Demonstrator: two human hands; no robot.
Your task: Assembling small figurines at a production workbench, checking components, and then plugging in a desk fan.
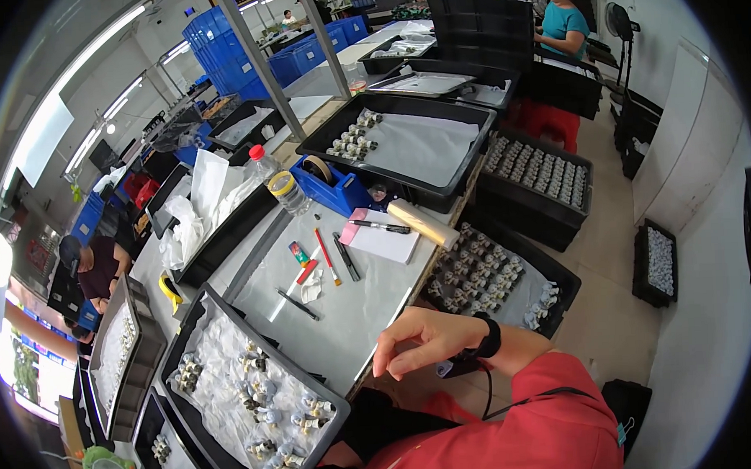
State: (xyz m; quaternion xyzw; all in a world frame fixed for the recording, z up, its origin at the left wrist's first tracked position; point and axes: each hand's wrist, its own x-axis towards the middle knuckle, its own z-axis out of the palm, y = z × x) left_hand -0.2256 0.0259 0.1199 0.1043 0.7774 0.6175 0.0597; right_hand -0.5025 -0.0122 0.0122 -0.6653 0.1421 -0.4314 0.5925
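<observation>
My right hand (426, 339), in a red sleeve with a black band at the wrist, hovers by the near edge of the worktable (354, 319). Its fingers are loosely bent, the thumb stands a little apart, and nothing shows between them. My left hand is out of view. To the left of the hand, a black tray (337, 422) lined with crumpled white sheeting holds several small grey-and-white figurines (269, 415). Right behind the hand, a lower black crate (569, 286) carries rows of similar figurines. A dark pen (298, 304), a red brush (328, 257) and a black marker (346, 257) lie on the table.
A notepad (388, 244) with a pen, a tan roll (423, 223), a blue tape dispenser (333, 186) and a red-capped bottle (263, 162) stand farther back. A large black tray (473, 159) overhangs the right edge. A co-worker in teal (564, 29) is at the back right.
</observation>
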